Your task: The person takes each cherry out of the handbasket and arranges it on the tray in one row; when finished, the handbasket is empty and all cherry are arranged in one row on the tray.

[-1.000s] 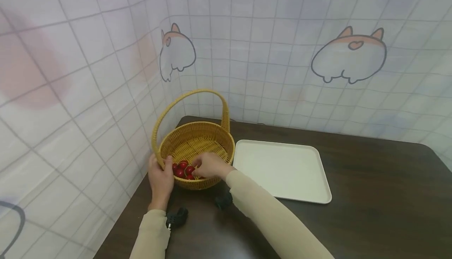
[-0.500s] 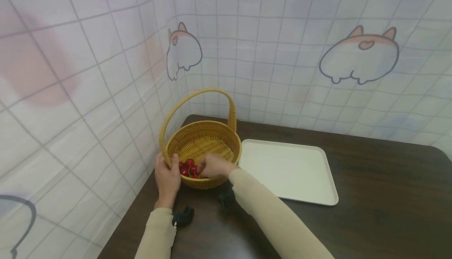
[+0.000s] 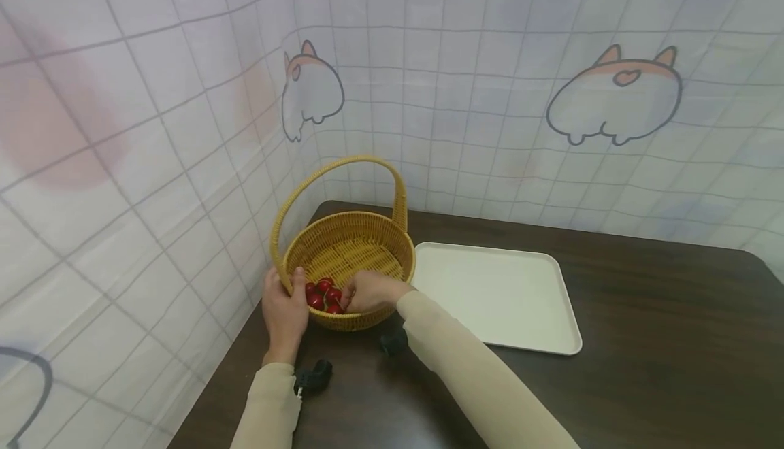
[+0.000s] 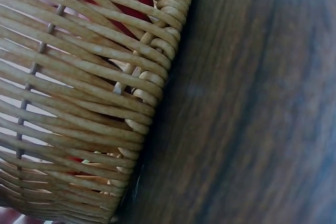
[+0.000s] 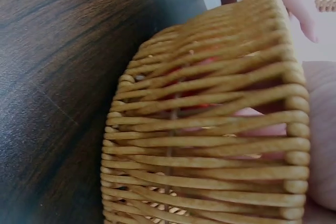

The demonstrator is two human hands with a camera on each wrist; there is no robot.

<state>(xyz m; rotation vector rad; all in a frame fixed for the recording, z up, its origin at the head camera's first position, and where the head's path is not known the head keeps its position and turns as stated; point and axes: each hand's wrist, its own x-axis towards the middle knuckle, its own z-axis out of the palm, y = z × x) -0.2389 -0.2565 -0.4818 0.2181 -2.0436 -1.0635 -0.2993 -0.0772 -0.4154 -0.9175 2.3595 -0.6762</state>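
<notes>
A round yellow wicker basket (image 3: pixel 352 323) with a tall arched handle stands at the table's back left. Several shiny red cherries (image 3: pixel 315 301) with stems lie at its near left side. My left hand (image 3: pixel 286 313) grips the basket's left rim by the foot of the handle, thumb over the edge. Inside the basket, my right hand (image 3: pixel 373 291) reaches down beside the cherries with bent fingers; I cannot tell whether they pinch one. In the right wrist view, the wicker wall (image 5: pixel 210 145) hides most of that hand. Red shows through the weave (image 4: pixel 79 77) in the left wrist view.
A white rectangular tray (image 3: pixel 499 296) lies right of the basket, close to its side. The dark wooden table (image 3: pixel 649 313) extends to the right. A grid-patterned curtain (image 3: pixel 465 95) hangs behind and along the left. Black camera mounts (image 3: pixel 315 375) sit at the wrists.
My right hand has dipped slightly lower among the cherries, its fingertips now more hidden. The left hand keeps its place on the rim. The head view has shifted a little sideways.
</notes>
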